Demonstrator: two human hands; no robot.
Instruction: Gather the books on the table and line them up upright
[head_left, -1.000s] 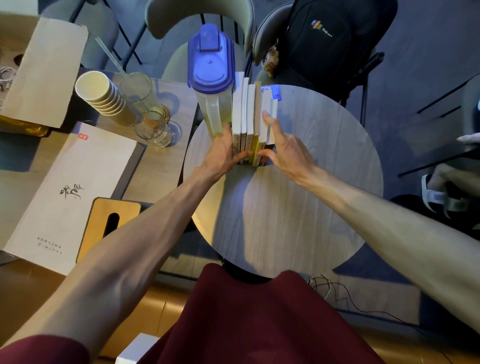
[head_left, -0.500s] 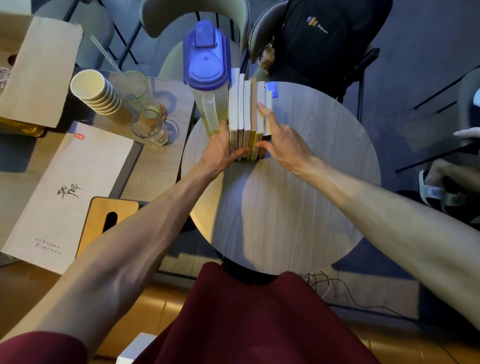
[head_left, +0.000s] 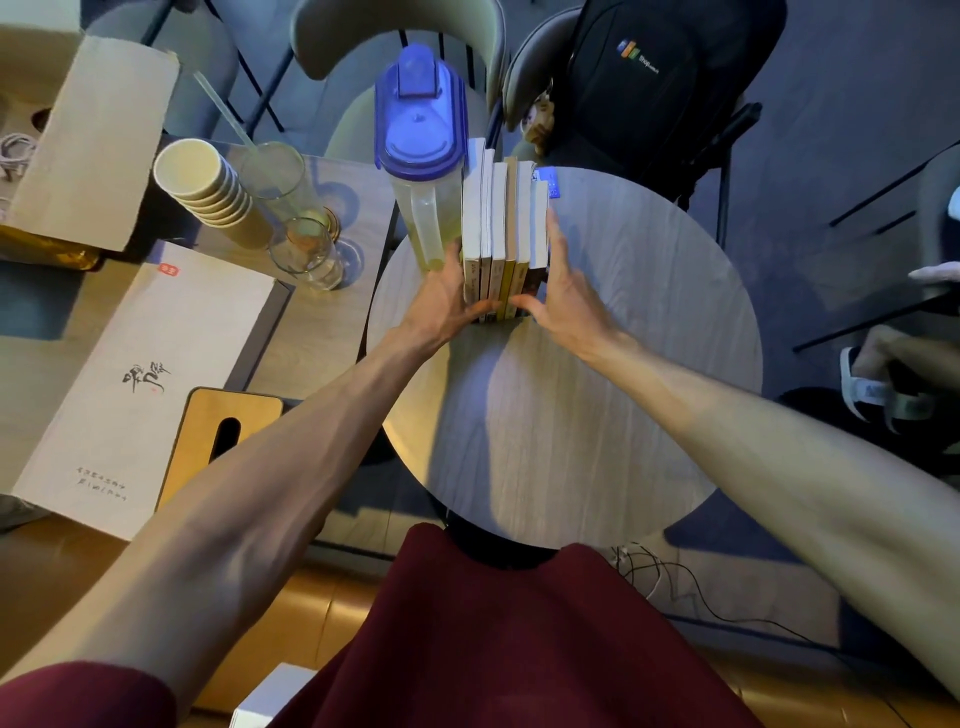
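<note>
Several books (head_left: 503, 228) stand upright in a tight row on the far side of the round grey table (head_left: 623, 374), spines toward me. The row's left side leans against a clear pitcher with a blue lid (head_left: 423, 156). My left hand (head_left: 441, 306) presses the row's left side near the spines. My right hand (head_left: 563, 296) presses the right side, fingers flat along the outermost book and thumb at the spines. The row is squeezed between both hands.
A second table at the left carries a stack of paper cups (head_left: 208, 187), two glasses (head_left: 306, 249), a large white folder (head_left: 130, 384), a wooden box (head_left: 218, 431) and a cardboard box (head_left: 88, 135). Chairs and a black backpack (head_left: 649, 83) stand behind.
The books and both hands stay in the same grip. My right thumb has shifted a little toward the spines, and the row looks slightly tighter and straighter.
</note>
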